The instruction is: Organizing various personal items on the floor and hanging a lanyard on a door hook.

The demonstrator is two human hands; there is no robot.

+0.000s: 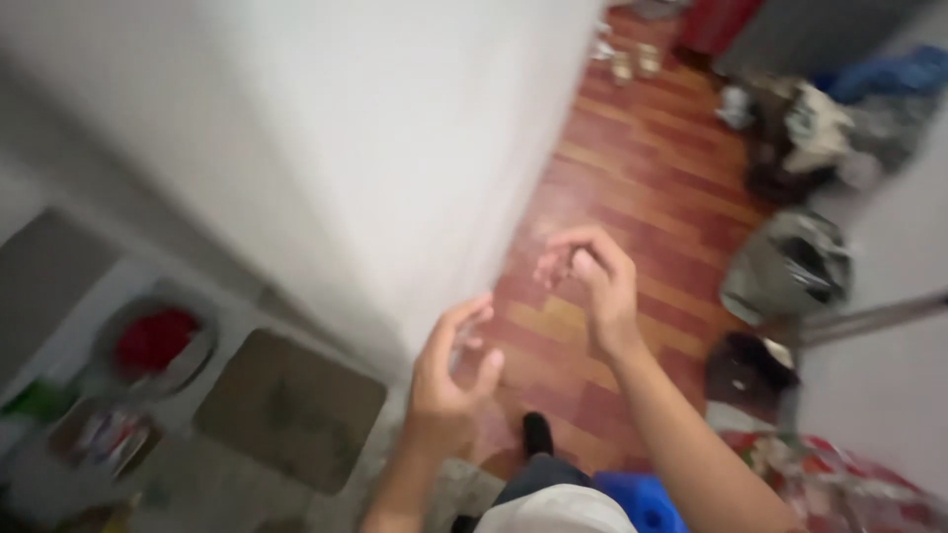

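Fingers curled and loosely parted, the left hand (449, 380) hovers just beside the corner edge of a tall white plastered wall (375, 148), gripping nothing that can be made out. The right hand (592, 281) is raised higher, fingertips bunched near the same edge; blur hides whether they pinch anything. Both forearms reach forward and up from the body. Knuckles could scrape the corner, and a dark shoe (536, 432) on the glossy red-and-yellow wooden plank floor (652, 188) could slip or catch on the crumpled grey plastic bag (790, 262) nearby.
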